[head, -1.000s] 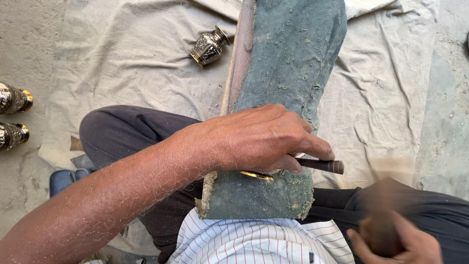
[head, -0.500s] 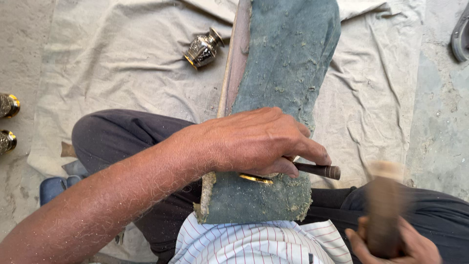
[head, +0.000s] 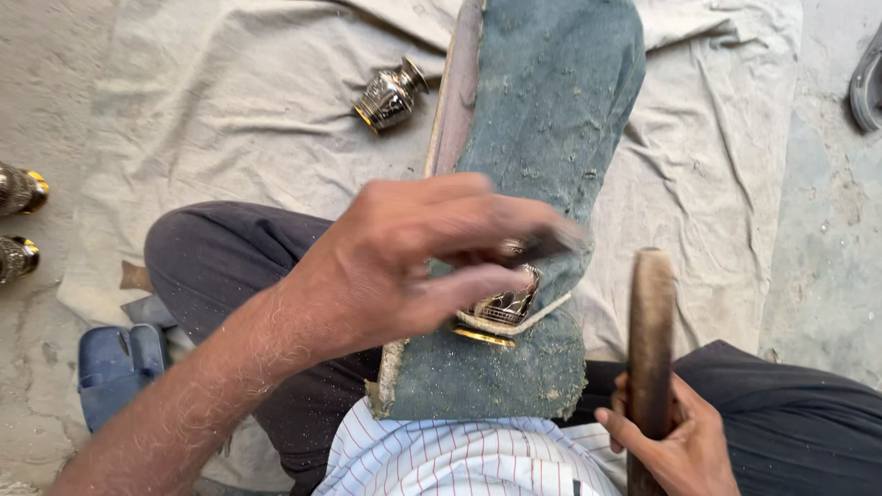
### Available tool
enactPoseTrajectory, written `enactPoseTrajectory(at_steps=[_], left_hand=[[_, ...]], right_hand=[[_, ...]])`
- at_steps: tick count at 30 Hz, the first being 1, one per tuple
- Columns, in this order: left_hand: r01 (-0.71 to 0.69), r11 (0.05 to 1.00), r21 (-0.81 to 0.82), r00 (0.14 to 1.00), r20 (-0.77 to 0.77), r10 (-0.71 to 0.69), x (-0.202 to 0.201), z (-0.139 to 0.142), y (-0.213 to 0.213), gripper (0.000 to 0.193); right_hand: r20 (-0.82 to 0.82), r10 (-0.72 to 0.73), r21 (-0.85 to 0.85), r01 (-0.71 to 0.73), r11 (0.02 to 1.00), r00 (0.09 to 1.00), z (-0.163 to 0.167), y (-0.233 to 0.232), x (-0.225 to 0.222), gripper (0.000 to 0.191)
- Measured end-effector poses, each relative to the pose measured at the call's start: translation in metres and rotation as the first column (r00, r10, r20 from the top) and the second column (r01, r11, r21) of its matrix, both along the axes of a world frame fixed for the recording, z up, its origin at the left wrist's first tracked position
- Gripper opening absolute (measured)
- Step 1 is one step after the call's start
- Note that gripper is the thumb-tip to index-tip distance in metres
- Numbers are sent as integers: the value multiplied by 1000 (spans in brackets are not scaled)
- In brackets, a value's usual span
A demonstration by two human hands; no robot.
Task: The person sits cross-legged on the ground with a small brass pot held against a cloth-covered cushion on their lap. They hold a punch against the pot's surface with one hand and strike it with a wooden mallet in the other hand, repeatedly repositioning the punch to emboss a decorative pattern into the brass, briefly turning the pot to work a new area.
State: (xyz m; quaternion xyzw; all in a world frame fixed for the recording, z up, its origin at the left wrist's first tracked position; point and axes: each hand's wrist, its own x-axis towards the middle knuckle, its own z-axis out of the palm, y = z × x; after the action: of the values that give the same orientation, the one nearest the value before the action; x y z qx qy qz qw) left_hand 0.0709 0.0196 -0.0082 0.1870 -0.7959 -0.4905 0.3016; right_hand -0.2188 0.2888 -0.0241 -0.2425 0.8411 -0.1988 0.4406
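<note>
Head view, looking down at a seated person's lap. A long padded board (head: 551, 119), covered in worn blue-green cloth and dusted with grit, runs from the person's waist away toward the top edge of the frame, resting over the legs. Near its lower end a small engraved metal vase (head: 503, 305), dark with a brass-coloured rim, lies on its side on the board, held down by a pale strap across it. The left hand (head: 418, 262) hovers over the vase with fingers loosely curled; its fingertips pinch a slim dark tool (head: 542, 244), blurred, just above the vase. Whether the tool's tip touches the metal cannot be told. The right hand (head: 675, 445), at the lower right, is wrapped firmly around the handle of a wooden mallet (head: 650, 331), which stands nearly upright just beside the board's right edge, apart from the vase.

Beneath the board a wrinkled pale cloth (head: 230, 110) covers the ground. On it, toward the upper left of the cloth and just left of the board, lies a second engraved vase (head: 390, 95), tilted on its side. Two further metal pieces (head: 18, 220) sit on the bare concrete beyond the cloth's left edge, partly cut off. A blue sandal (head: 115, 367) lies near the cloth's lower left corner, beside the person's dark trouser leg (head: 230, 257). A striped white shirt (head: 459, 459) shows at the bottom.
</note>
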Motion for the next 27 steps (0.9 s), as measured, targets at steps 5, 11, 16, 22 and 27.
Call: enactPoseTrajectory(at_steps=[5, 11, 16, 22, 27], left_hand=[[-293, 922, 254, 946, 218, 240, 9, -19, 33, 44], [-384, 888, 254, 912, 257, 321, 3, -21, 66, 43], [-384, 846, 370, 897, 368, 246, 7, -24, 53, 49], [-339, 801, 493, 941, 181, 287, 0, -24, 31, 44], [-246, 826, 508, 968, 90, 233, -18, -34, 10, 48]], right_hand=[[146, 67, -217, -34, 976, 987, 3, -58, 22, 39], [288, 90, -207, -30, 978, 954, 15, -95, 52, 37], [415, 102, -329, 45, 943, 904, 21, -93, 48, 34], [34, 237, -687, -150, 711, 971, 36, -70, 31, 41], [264, 240, -668, -2, 744, 934, 17, -61, 27, 41]])
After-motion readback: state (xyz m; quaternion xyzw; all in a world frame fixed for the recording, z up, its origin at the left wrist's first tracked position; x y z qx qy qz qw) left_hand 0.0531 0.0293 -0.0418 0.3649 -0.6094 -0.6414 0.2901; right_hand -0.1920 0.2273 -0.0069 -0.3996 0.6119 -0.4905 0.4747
